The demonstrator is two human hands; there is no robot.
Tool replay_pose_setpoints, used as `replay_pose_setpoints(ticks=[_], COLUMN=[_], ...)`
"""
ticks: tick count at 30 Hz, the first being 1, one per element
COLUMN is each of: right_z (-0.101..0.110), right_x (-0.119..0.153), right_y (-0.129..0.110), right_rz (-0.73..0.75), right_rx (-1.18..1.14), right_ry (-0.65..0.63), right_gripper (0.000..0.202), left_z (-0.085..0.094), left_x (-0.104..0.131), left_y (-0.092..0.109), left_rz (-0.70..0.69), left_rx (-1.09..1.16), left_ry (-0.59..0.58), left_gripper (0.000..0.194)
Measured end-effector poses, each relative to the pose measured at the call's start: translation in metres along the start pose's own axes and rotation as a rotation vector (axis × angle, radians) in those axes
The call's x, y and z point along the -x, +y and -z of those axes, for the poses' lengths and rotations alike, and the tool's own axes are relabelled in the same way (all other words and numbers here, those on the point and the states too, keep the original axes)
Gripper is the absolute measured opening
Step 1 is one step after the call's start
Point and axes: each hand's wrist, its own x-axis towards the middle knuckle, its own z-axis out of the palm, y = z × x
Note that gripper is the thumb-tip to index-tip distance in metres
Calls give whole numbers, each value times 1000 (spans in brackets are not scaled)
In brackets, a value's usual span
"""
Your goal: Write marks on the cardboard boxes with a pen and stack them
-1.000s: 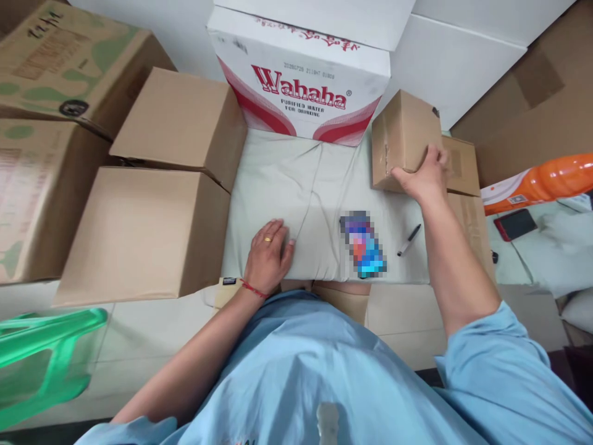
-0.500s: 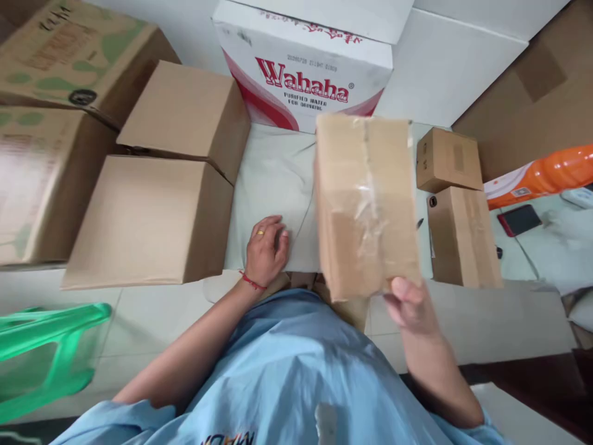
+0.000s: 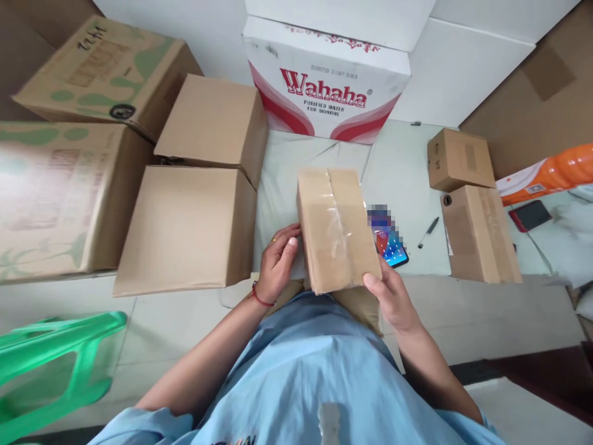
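Yeah, probably positioning step: right hand (image 3: pixel 393 299)'s got box (image 3: pixel 340 228) pinched by table's front edge (image 3: pixel 421 267), left hand (image 3: pixel 278 261) half-open alongside; next likely needs steadying.

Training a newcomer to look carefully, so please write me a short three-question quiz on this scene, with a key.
1. True or false: the pen lies to the right of the phone, apart from it.
2. What stands beyond the box in the right hand?
A) green stool
B) Wahaha carton
C) orange bottle
3. Fill in: the bracelet worn just behind the left hand is coloured ____.

Key: 1. True. 2. B. 3. Red.
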Motion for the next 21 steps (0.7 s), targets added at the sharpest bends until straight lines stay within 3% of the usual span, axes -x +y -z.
replay_pose_setpoints(ticks=[4, 7, 10, 14, 17, 21], right_z=[5, 8, 6, -3, -8, -7], right_x=[-8, -11, -7, 6, 15, 20], right_y=[12, 22, 24, 18, 15, 18], right_rz=[-4, 12, 44, 93, 114, 119], right_rx=[-150, -156, -87, 79, 74, 97], right_ry=[191, 265, 257, 143, 102, 57], right_gripper=[56, 57, 54, 54, 56, 46], left_z=[14, 16, 16, 25, 33, 36], left_x=[9, 16, 24, 29, 29, 33], left_y=[17, 23, 26, 38, 51, 56], left_rz=[89, 113, 177, 250, 205, -43], left_rx=[234, 312, 369, 457, 427, 349], left_ry=[-226, -287, -256, -277, -330, -349], left_gripper=[53, 56, 55, 66, 78, 83])
